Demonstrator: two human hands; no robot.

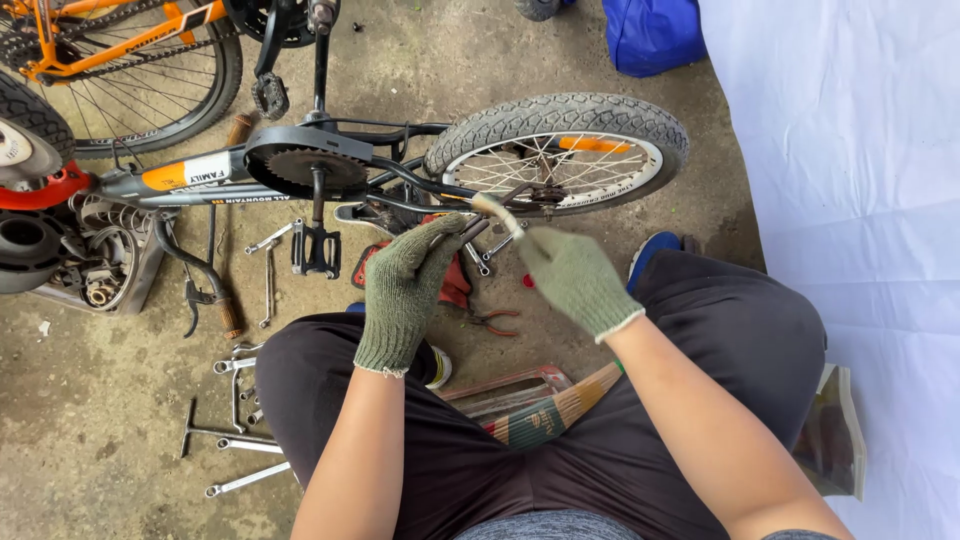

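Two gloved hands meet over a small bike lying on its side.

Left hand [408,290] pinches a dark wrench [478,228] at one end; right hand [572,275] is clenched round a pale tool handle [497,213] that points up toward the rear wheel [560,150]. Both tools sit between the hands and the wheel hub, just above the red pliers [492,320] on the concrete floor [90,430].
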